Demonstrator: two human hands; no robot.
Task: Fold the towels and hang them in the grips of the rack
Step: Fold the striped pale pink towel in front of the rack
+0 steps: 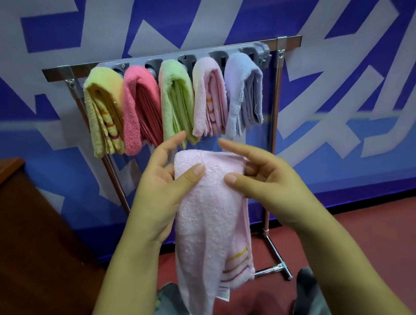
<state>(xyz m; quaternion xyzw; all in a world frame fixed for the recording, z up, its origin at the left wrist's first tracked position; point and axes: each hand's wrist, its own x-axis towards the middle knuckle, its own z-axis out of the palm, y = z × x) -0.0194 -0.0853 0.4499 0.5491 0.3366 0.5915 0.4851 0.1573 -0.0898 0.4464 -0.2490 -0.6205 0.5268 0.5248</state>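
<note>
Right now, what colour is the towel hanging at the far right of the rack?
Pale lavender-blue: the rightmost towel on the rack, seen in the head view.

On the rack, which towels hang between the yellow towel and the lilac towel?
In the head view, three hang between the yellow towel and the lilac towel: a coral pink towel, a green towel, and a pale pink towel.

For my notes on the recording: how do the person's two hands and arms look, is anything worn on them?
Both are bare: the left hand and the right hand wear no gloves, rings or watch, and both forearms show no sleeves up to the picture's lower edge. The thumbnails are short and unpainted.
</note>
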